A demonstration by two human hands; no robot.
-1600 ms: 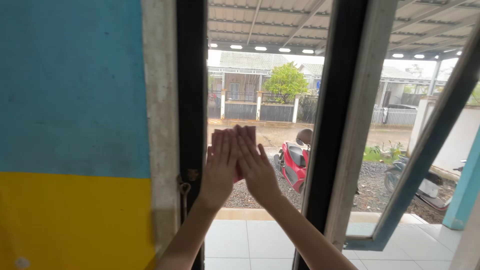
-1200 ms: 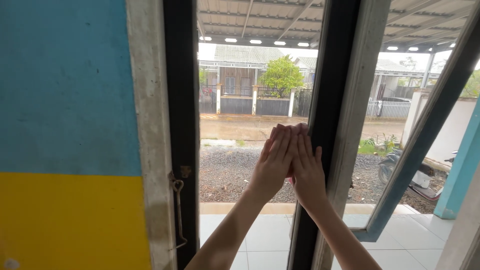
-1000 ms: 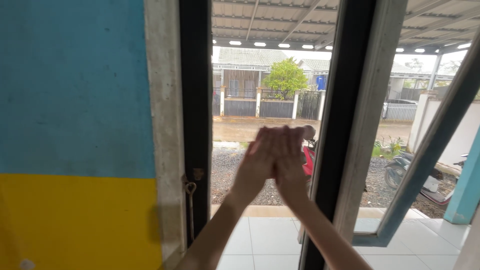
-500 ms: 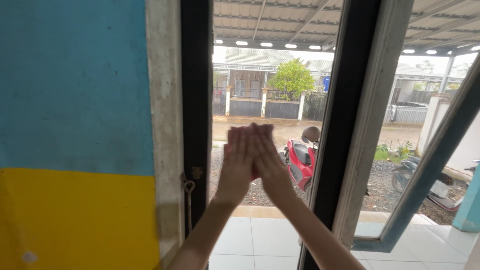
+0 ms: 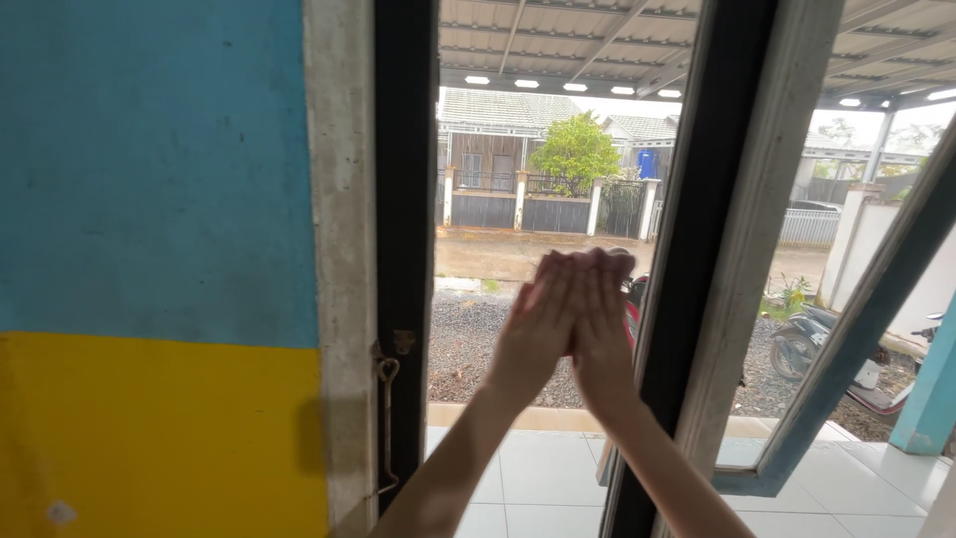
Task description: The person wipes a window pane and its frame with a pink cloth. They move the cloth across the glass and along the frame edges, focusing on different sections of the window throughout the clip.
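Hands: left hand and right hand are raised side by side, fingers straight and close together, palms flat toward the window pane.
Cloth: pink cloth lies almost wholly hidden under the two palms; only a reddish sliver shows at the right hand's edge, and it cannot be told for sure from the red scooter parked behind the glass.
Grip: neither hand curls round anything; both press flat, fingertips level with each other near the pane's middle height.
Position: the hands sit toward the right side of the pane, just beside the dark centre frame.
Frame, left: a dark upright carries a metal hook latch hanging low down.
Wall: a blue-over-yellow painted wall fills the left.
Outside: gravel yard, wet road, a fenced house and a green tree under a metal roof.
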